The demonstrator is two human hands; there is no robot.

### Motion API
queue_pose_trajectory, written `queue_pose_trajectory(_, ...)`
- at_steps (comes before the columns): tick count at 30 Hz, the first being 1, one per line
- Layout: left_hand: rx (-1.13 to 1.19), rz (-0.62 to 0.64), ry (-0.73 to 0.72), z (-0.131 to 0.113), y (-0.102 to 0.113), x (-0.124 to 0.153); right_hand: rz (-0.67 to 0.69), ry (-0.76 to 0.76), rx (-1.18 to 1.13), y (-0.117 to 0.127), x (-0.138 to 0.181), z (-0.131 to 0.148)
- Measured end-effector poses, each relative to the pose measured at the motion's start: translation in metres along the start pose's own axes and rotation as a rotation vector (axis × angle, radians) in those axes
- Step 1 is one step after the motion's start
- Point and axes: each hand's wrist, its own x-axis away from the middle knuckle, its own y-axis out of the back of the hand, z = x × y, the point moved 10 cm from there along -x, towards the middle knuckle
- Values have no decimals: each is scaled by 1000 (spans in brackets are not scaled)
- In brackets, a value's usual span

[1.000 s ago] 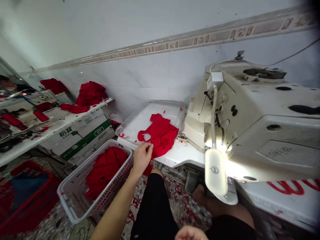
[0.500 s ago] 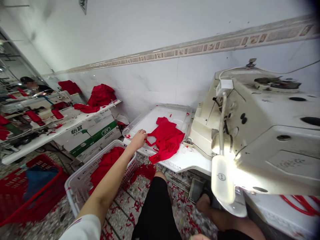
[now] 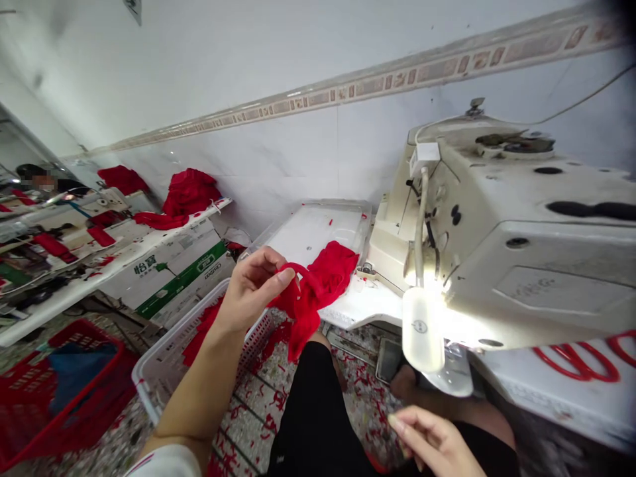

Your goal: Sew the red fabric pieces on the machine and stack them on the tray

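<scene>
My left hand (image 3: 256, 285) is closed, pinching an edge of a red garment (image 3: 335, 271) between thumb and fingertips. Part of the cloth hangs below that hand, past the table's front edge, while the rest lies bunched on the white sewing table (image 3: 365, 305). My right hand (image 3: 430, 440) is low at the bottom right above my lap, apart from the garment. Its fingers are curled with thumb and fingertips close together; whatever is in them, if anything, is hidden. To the right of the garment stands a sewing machine (image 3: 497, 218) with a lit lamp (image 3: 422, 331).
A white basket (image 3: 149, 371) with red cloth stands below my left arm, a red basket (image 3: 74, 411) farther left. Red scraps litter the floor. Another table (image 3: 119, 252) on the left bears red fabric piles (image 3: 191, 192); a person (image 3: 44, 182) is behind it. Red tubing (image 3: 576, 361) lies right.
My left hand has lifted the garment's edge and drawn it toward me, off part of the table. My right hand has risen into view at the bottom. The view has shifted slightly right.
</scene>
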Motion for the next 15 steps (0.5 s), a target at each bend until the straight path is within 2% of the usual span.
queue_pose_trajectory(3,77,-40,128,19,-24,26,97,84,38,-24,9,22)
queue_pose_trajectory(5,157,-43,237,43,-42,42,121,77,-19,-42,13,22)
queue_pose_trajectory(7,254,-76,337,67,-59,60,174,32,-143,-66,14,8)
queue_pose_trajectory(10,359,-160,449,94,-81,86,284,-86,-345,-108,13,-29)
queue_pose_trajectory(12,383,-188,511,107,-91,102,214,-130,-374,-114,8,-53)
queue_pose_trajectory(15,321,-198,523,117,-89,113,118,-117,-265,-92,1,-67)
